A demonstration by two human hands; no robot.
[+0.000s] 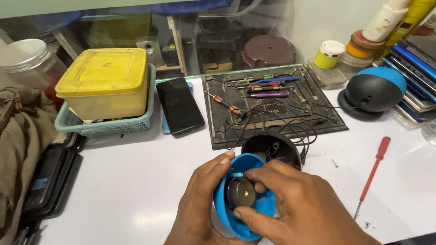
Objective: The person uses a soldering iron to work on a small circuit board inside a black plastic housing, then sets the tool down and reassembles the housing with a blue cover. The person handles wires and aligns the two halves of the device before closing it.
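My left hand [197,202] cups a blue round shell [227,213] from its left side, low in the middle of the view. Inside the shell sits a round grey speaker magnet [239,192]. My right hand [295,204] reaches over the shell, thumb and fingers pinching the magnet's rim. Just behind, a black half-shell [272,146] lies open on the white table [127,181], with thin black wires running from it back over the black work mat [272,111].
A red-handled screwdriver [373,170] and a small screw [334,163] lie to the right. Several small screwdrivers rest on the mat. A black phone [179,105], a yellow box [104,79] in a green basket, and a blue-and-black round speaker [374,90] stand behind.
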